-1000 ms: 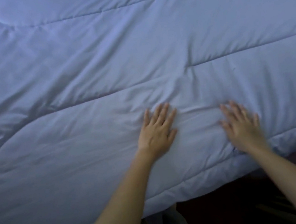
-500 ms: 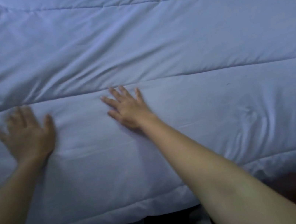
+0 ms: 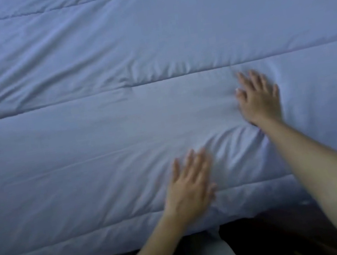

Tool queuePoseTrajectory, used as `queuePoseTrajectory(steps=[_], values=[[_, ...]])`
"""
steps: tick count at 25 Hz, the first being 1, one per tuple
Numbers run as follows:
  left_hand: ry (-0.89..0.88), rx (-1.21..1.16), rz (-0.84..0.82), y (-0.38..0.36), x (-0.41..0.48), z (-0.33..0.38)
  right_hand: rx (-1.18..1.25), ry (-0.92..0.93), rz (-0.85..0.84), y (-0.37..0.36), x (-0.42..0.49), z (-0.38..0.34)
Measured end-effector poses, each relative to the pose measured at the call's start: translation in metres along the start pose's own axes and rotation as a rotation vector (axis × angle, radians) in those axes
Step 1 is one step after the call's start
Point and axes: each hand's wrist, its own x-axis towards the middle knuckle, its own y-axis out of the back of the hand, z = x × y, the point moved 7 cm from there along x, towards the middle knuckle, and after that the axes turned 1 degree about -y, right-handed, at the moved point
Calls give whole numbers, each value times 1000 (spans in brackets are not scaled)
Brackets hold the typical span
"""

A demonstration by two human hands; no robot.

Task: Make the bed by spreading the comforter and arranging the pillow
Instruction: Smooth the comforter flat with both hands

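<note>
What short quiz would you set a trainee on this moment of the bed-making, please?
1. Fill in: between the left hand and the right hand, the comforter is ____ (smooth or wrinkled).
2. True or false: the left hand pinches the comforter in a tight grip.
3. Which hand lies farther from the comforter's near edge? A) left hand B) right hand

Key: 1 wrinkled; 2 false, it lies flat with straight fingers; 3 B.

Pale blue quilted comforter (image 3: 118, 124) lies spread flat, creased near its edge
</note>
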Motion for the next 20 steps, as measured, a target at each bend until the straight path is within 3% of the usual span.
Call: queuePoseTrajectory(steps=[2,3,6,8,9,11,14,15,17,20], values=[[-155,37,-74,-16,20,50,-20,-98,19,13,-12,94],[-150,76,-71,-18,26,47,-28,-148,14,18,-21,136],[206,89,-15,-1,27,-38,24,-433,-7,31,-45,231],[506,86,12,21,12,-113,147,-704,58,34,-61,234],[611,72,-11,27,5,-145,201,-727,101,33,-69,209],[748,42,-89,29,-2,-187,198,-446,150,22,-96,112],[910,10,-75,30,-2,-214,129,398,30,-9,-173,-72],[958,-14,-62,30,2,-210,91,618,-34,-15,-196,-103],[1029,-64,-37,26,9,-189,87,767,-64,-17,-196,-97],[894,-64,-60,13,42,-117,40,559,41,-7,-156,10]])
